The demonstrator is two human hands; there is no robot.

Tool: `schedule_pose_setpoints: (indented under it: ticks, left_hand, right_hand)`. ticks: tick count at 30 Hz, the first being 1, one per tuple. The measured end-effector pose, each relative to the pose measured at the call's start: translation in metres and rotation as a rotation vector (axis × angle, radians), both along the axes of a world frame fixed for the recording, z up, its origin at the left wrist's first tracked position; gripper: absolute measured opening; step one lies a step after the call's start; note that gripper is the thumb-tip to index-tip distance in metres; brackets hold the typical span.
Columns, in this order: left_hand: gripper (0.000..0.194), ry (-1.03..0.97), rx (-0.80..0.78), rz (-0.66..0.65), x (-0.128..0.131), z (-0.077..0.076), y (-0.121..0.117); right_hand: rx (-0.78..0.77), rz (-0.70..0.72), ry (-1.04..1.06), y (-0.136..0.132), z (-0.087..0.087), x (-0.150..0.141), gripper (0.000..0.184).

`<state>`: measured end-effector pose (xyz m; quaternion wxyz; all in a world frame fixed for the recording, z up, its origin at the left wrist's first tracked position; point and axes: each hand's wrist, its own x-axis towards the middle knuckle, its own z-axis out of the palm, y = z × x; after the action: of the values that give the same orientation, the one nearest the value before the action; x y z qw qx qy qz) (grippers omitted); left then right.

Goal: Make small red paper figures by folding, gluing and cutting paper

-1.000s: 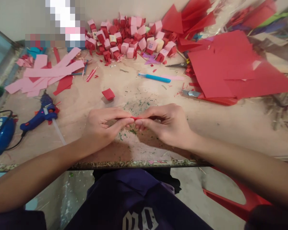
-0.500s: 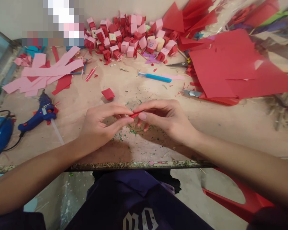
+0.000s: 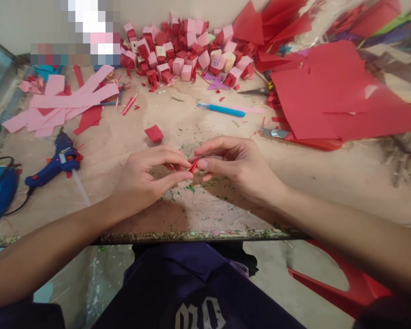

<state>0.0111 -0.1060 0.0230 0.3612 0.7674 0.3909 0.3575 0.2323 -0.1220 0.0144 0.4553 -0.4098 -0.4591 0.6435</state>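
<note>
- Wooden worktop (image 3: 294, 192), one: loose green and red scraps litter its middle below your hands, and paper set down there could pick some up.
- Red paper sheets (image 3: 318, 91), at your right: their overlap hides the exact number, and a sleeve dragged across could crease the topmost.
- Pink-and-red paper boxes (image 3: 187, 72), heaped at the back: dozens, too crowded to count; a knock could topple the loose upper ones.
- Pink paper strips (image 3: 71, 100), several crossing one another at your left, the total hidden by overlap.
- Your two hands: the left hand (image 3: 150, 173) pinches with thumb and forefinger; the right hand (image 3: 241, 169) lays its thumb against the same piece, but you cannot tell whether its fingers behind grip too.
- Blue glue gun (image 3: 60, 160), one, near your left forearm: if hot, which does not show, it could burn you should the arm swing outward.
- Utility knife (image 3: 308, 140), one, its metal end toward the middle: a careless rightward reach could meet the edge.
- Blue pen-like tool (image 3: 226, 110), one, beyond your hands.
- Red paper box (image 3: 154, 133), one, lying alone beyond your left hand.
- Folded red paper piece (image 3: 193, 166), one, between your fingertips above the worktop: uneven pressure could crush it or skew its folds.
</note>
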Motion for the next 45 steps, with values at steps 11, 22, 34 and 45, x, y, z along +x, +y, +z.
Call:
schedule_pose_setpoints:
  ticks: [11,22,34,45]
  left_hand:
    - [0.010,0.096,0.335,-0.061,-0.0024,-0.0040,-0.0008]
    - [0.007,0.193,0.469,-0.093,-0.0051,-0.0077,-0.0018]
    - [0.004,0.146,0.483,-0.029,-0.0002,-0.0060,-0.0009]
    - [0.009,0.126,0.159,0.066,-0.0004,-0.0036,-0.0054]
  right_hand:
    - [0.028,0.036,-0.046,-0.0006,0.0032,-0.0012,0.020]
    - [0.001,0.044,-0.019,-0.0039,0.0025,-0.0033,0.021]
    - [0.047,0.043,-0.008,-0.0038,0.0014,-0.0034,0.013]
    - [0.119,0.037,-0.071,-0.0046,0.0020,-0.0031,0.010]
